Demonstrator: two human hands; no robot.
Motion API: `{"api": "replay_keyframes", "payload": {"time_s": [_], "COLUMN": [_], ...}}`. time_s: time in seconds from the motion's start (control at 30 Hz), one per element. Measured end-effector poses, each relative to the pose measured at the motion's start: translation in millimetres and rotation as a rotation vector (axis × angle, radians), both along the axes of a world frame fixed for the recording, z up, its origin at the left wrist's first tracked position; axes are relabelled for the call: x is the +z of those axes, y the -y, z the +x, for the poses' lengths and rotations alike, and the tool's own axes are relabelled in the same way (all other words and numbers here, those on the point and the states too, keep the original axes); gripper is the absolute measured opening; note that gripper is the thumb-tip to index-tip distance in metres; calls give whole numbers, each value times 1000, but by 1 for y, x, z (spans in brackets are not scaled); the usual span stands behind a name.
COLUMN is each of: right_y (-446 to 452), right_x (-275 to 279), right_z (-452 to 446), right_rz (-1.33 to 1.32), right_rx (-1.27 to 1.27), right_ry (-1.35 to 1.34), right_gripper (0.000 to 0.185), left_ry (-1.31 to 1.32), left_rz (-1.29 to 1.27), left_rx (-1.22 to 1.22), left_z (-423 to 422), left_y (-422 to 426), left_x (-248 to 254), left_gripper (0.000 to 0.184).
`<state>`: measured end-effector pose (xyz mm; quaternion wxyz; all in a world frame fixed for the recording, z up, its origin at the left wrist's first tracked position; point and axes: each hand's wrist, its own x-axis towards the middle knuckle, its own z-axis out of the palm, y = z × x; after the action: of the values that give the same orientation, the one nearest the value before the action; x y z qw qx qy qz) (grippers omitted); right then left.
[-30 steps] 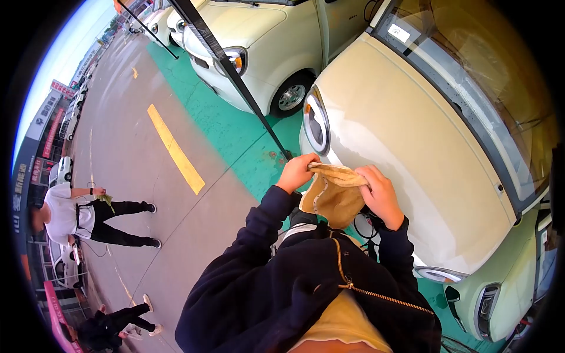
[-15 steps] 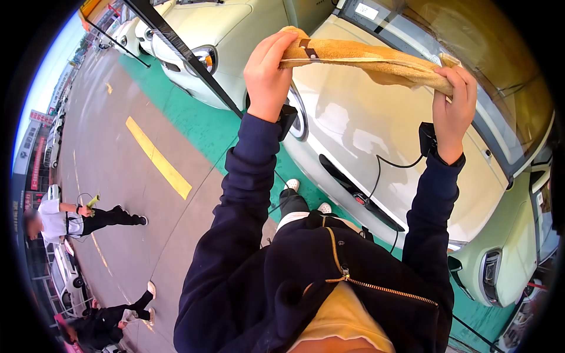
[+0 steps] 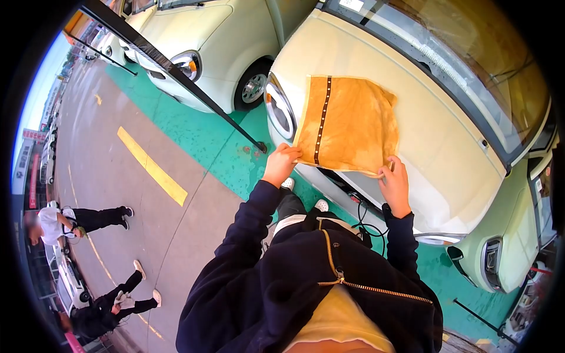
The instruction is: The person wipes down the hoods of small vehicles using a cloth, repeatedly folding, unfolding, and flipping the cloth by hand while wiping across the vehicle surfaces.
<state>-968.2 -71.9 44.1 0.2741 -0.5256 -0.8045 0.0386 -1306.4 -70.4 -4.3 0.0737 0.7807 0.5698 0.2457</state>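
Observation:
An orange-brown towel [image 3: 353,120] with a dark, white-dotted stripe lies spread over the front of a cream car hood [image 3: 447,170]. My left hand [image 3: 282,165] pinches its near left corner. At the near right corner, my right hand [image 3: 395,183] grips the edge between thumb and fingers. The far side of the towel rests on the hood, a little rumpled on the right. Beneath the near edge, part of the car's front is hidden. A black cable [image 3: 371,226] hangs near my right forearm.
A black pole [image 3: 176,73] slants across the left, its foot on the green floor [image 3: 235,165]. Another pale car [image 3: 235,47] stands to the left, a light green car [image 3: 485,235] to the right. Two people [image 3: 97,219] walk on the pavement at far left.
Both hands have come down and closer to my body. The towel, stretched in a folded strip between them before, is now opened out flat on the hood.

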Motion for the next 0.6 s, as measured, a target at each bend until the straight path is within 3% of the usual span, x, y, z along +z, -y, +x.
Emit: {"api": "replay_keyframes", "payload": {"time_s": [0.17, 0.27, 0.37, 0.43, 0.5, 0.6], "right_y": [18, 23, 22, 14, -3, -53], "right_x": [-4, 6, 7, 9, 30, 56], "right_z": [16, 19, 27, 30, 31, 28], "right_rz": [-95, -4, -129, -577, -521, -366], "right_rx": [-28, 24, 194, 212, 217, 124], "right_ry": [90, 137, 140, -3, -38, -198], "right_gripper": [19, 20, 19, 19, 20, 22], "left_ry": [-4, -23, 35, 105, 217, 444], "left_rz": [-35, -106, -245, -287, -347, -380], "left_rx": [18, 12, -47, -133, -248, -118], "left_z": [-7, -14, -28, -40, -49, -47], "left_y": [17, 20, 16, 3, -17, -65], "left_x": [-5, -5, -10, -9, 2, 32], "left_gripper": [22, 24, 23, 23, 23, 21]}}
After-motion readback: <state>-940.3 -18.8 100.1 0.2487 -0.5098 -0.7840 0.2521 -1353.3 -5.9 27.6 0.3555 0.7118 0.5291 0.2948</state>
